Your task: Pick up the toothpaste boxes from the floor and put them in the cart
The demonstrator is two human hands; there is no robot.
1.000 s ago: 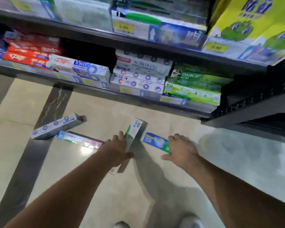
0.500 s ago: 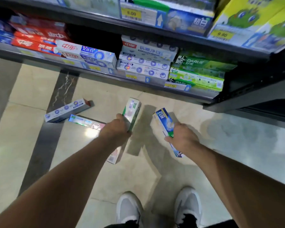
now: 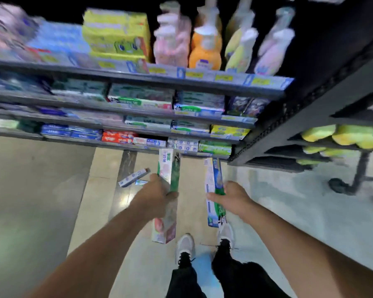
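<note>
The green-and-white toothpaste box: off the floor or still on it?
Off the floor: the left hand grips the green-and-white toothpaste box mid-length, raised above the floor.

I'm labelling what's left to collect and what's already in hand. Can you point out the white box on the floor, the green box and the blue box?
white box on the floor (image 3: 134, 177): head view, middle of its long face.
green box (image 3: 169, 168): head view, upper half, above the left hand.
blue box (image 3: 213, 176): head view, upper half, above the right hand.

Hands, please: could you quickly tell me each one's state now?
Left hand: grips a green-and-white toothpaste box.
Right hand: grips a blue toothpaste box.
</note>
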